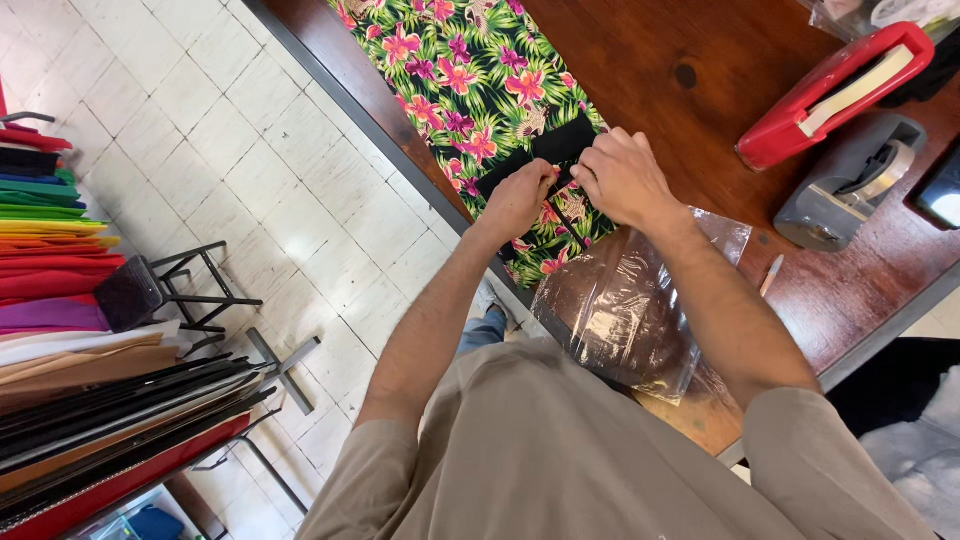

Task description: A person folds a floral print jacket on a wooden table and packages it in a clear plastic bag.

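Note:
A folded piece of floral fabric (470, 70), green with pink flowers, lies along the near edge of a dark wooden table (660, 60). A black band (560, 142) crosses the fabric. My left hand (520, 198) and my right hand (622, 175) meet on this band, fingers pinching it and thin black cords hanging from it. A clear plastic bag (620, 310) lies on the table just under my right forearm.
A red tape dispenser (835, 92) and a grey tape dispenser (850, 180) stand at the right. A small pen-like stick (771, 274) lies near the table edge. On the left, a rack holds stacked coloured sheets (60, 300) over a white tiled floor (200, 130).

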